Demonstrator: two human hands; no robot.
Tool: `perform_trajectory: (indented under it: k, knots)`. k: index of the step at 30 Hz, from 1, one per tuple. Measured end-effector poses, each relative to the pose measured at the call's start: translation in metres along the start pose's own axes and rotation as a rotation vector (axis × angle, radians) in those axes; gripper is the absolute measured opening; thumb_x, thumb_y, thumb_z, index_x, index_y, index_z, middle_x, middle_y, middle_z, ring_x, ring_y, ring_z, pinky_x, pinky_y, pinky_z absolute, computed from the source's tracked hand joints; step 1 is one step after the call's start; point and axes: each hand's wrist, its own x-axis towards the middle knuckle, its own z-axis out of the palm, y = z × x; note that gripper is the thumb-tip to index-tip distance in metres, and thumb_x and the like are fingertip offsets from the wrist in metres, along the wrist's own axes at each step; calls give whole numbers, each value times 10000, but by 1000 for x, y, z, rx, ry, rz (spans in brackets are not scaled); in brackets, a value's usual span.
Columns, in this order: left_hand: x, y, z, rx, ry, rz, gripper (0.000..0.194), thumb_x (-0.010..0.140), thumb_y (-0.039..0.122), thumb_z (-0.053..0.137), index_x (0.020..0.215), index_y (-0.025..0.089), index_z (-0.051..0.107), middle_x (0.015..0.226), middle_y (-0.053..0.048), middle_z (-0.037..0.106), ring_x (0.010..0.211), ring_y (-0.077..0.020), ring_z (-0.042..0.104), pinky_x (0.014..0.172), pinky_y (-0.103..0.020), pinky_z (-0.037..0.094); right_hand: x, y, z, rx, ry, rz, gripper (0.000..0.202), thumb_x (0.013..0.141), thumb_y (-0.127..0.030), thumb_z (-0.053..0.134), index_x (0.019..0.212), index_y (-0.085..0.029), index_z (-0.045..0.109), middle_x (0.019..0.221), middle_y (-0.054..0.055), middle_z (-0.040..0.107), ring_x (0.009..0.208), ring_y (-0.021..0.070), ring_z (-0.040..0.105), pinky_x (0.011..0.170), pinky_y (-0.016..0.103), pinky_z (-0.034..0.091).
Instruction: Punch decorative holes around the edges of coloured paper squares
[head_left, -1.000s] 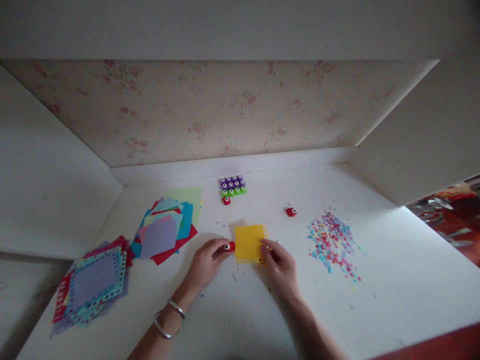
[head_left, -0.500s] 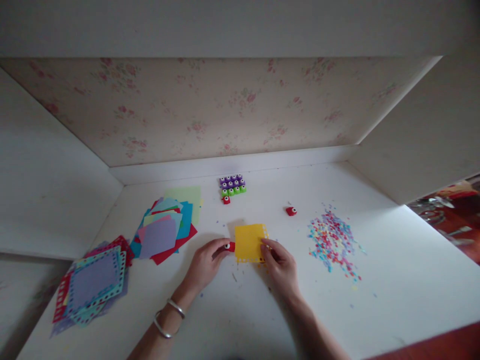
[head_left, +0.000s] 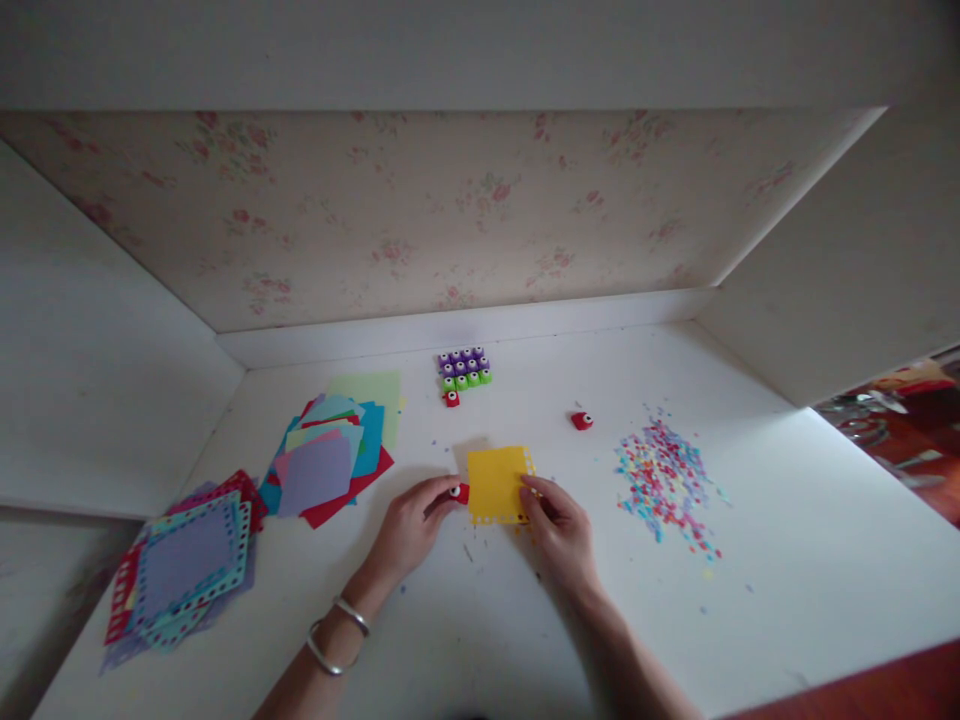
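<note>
Desk (head_left: pixel 810 530): white, bears everything below. Plain pile (head_left: pixel 319 475): loose coloured papers, left of centre, lilac on top. Punched pile (head_left: pixel 187 560): far left, edges holed, lilac on top here too. Dots (head_left: pixel 664 480): mixed colours, loose heap to the right.

Right hand (head_left: pixel 559 525): thumb and fingers pinched on the right edge of the yellow sheet (head_left: pixel 495 482). Left hand (head_left: pixel 412 515): thumb and forefinger closed around the red punch (head_left: pixel 463 494). Sheet lies between the hands, holes along right and bottom edges; punch at its left edge, cannot tell whether paper is in the slot.

Punch block (head_left: pixel 463 368): behind, purple and green rows. Spare punch (head_left: pixel 580 421): red, alone, between sheet and dots, farther back.
</note>
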Motion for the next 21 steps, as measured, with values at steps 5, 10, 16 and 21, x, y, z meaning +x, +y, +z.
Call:
perform_trajectory:
  k: [5, 10, 16, 21]
  knots:
    - [-1, -1, 1, 11, 3, 19, 266, 929, 200, 625, 1185, 265, 657, 1143, -28, 730, 1036, -185, 697, 943, -345, 573, 0, -1, 0, 13, -13, 3, 280, 899, -422, 614, 1023, -205, 739, 1017, 108, 738, 783, 194, 688, 662, 299, 575]
    - [0, -2, 2, 23, 25, 35, 249, 935, 231, 623, 1179, 254, 660, 1132, -46, 727, 1034, -196, 694, 936, -364, 578, -1, -4, -1, -15, -24, -30, 272, 900, -425, 609, 1006, -213, 743, 992, 98, 739, 740, 186, 679, 622, 287, 570]
    - [-1, -4, 2, 23, 16, 69, 257, 928, 233, 636, 1184, 252, 663, 1124, -50, 728, 1032, -195, 693, 925, -356, 584, 0, -4, 2, -56, 10, -32, 282, 910, -428, 594, 1006, -204, 736, 968, 91, 739, 691, 170, 651, 611, 282, 546]
    - [-1, -6, 3, 21, 4, 96, 276, 930, 205, 634, 1200, 256, 655, 1133, -46, 725, 1049, -187, 681, 941, -352, 573, 1, -3, 1, -11, 7, 6, 301, 902, -444, 603, 1016, -202, 741, 973, 93, 739, 712, 176, 656, 617, 279, 536]
